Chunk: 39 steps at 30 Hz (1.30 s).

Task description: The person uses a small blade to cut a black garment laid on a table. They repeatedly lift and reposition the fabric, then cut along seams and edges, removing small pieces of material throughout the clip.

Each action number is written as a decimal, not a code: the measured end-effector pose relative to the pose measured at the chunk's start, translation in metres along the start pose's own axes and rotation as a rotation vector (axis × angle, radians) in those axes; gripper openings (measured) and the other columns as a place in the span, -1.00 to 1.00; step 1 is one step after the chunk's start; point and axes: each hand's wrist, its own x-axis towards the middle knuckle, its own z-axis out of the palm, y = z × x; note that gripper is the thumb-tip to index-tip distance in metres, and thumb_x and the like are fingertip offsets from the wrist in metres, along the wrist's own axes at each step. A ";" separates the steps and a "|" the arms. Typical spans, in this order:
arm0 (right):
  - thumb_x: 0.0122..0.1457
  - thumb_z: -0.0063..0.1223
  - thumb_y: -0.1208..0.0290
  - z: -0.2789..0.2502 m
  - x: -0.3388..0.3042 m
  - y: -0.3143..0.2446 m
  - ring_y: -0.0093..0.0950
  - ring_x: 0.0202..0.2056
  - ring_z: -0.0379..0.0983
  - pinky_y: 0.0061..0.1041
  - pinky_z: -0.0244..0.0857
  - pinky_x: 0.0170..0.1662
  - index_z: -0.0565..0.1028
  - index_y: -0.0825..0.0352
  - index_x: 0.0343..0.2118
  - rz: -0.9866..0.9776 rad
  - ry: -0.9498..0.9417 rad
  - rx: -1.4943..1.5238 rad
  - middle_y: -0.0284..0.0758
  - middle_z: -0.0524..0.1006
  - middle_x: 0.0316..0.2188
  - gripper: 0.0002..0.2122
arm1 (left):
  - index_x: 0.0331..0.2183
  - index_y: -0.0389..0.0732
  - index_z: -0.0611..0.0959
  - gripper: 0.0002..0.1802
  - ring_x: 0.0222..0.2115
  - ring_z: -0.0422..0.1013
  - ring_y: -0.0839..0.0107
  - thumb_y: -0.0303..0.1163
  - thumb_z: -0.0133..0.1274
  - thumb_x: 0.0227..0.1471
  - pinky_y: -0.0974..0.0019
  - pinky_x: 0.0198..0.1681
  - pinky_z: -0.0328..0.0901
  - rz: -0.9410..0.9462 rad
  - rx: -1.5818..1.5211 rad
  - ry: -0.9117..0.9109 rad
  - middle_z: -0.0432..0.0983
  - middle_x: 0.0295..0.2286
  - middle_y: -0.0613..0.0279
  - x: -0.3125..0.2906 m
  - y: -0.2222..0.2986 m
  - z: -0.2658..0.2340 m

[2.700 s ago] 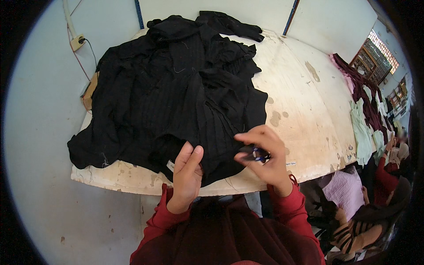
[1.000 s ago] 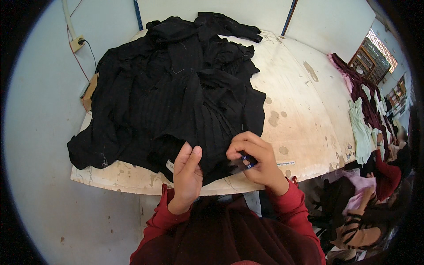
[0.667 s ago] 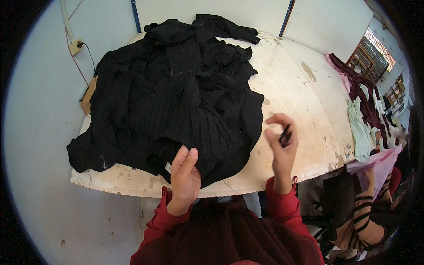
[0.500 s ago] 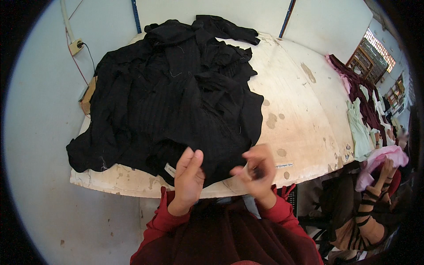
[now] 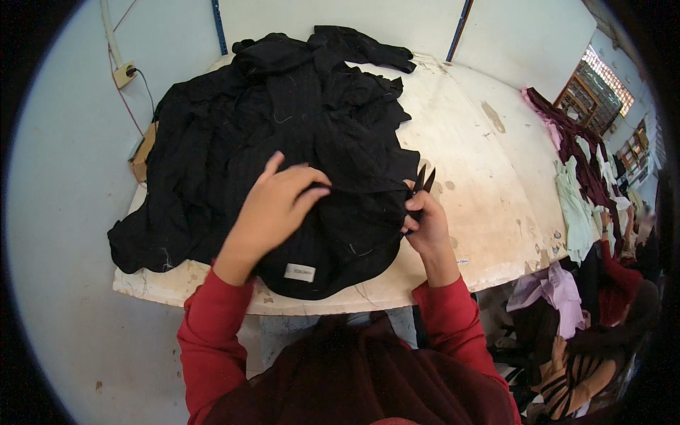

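Observation:
A black garment lies bunched over the near left of the table, with a small white label showing on its near part. My left hand is over the middle of the cloth, thumb and forefinger closed on a fold. From there a ridge of fabric runs across to my right hand, which is at the garment's right edge. Dark thread snips are held in my right hand, blades pointing up and away from me. Its fingertips also touch the cloth edge.
The pale, stained table extends right, towards maroon clothes and a pale green garment. At lower right, a person in striped sleeves handles pink cloth. A wall socket with a plugged-in cord is at left.
Both hands have moved up from the table's near edge onto the black garment. Its labelled part now lies spread flatter. The snips now show plainly in my right hand. The pink cloth at right has dropped lower.

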 end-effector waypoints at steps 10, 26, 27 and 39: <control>-0.06 -0.09 0.35 -0.015 0.019 0.015 -0.71 -0.80 0.13 -0.76 0.08 -0.69 0.52 0.30 -0.38 0.015 -0.080 0.278 -0.49 0.48 -0.63 -0.78 | -0.31 -0.17 0.61 -0.72 -0.15 0.36 0.17 -0.40 0.23 -0.18 0.17 -0.04 0.21 0.094 0.037 0.379 0.47 -0.24 0.20 -0.016 0.028 0.014; -0.15 -0.12 0.29 -0.014 0.017 0.025 -0.20 -0.05 0.41 -0.22 0.21 0.12 0.49 0.40 -0.13 0.040 -0.232 0.539 -0.15 0.50 -0.07 -0.53 | -0.45 -0.02 0.64 -0.93 0.06 0.11 0.20 -0.39 0.16 -0.12 0.00 0.08 0.01 0.222 0.197 0.199 0.34 -0.03 0.37 -0.048 0.048 0.054; -0.15 -0.12 0.29 -0.013 0.017 0.026 -0.19 -0.05 0.40 -0.22 0.21 0.12 0.48 0.40 -0.12 0.042 -0.239 0.543 -0.15 0.49 -0.07 -0.52 | -0.47 -0.03 0.63 -0.96 0.05 0.11 0.19 -0.39 0.15 -0.10 0.01 0.08 0.01 0.217 0.169 0.191 0.35 -0.06 0.36 -0.049 0.048 0.055; -0.11 -0.14 0.28 -0.018 0.016 0.027 -0.19 -0.03 0.39 -0.22 0.18 0.15 0.44 0.40 -0.06 0.052 -0.220 0.540 -0.16 0.48 -0.05 -0.50 | -0.12 -0.22 0.49 -0.68 0.04 0.24 0.15 -0.51 0.03 0.01 0.20 0.12 0.08 -0.181 0.013 0.877 0.32 -0.03 0.05 -0.053 0.014 0.012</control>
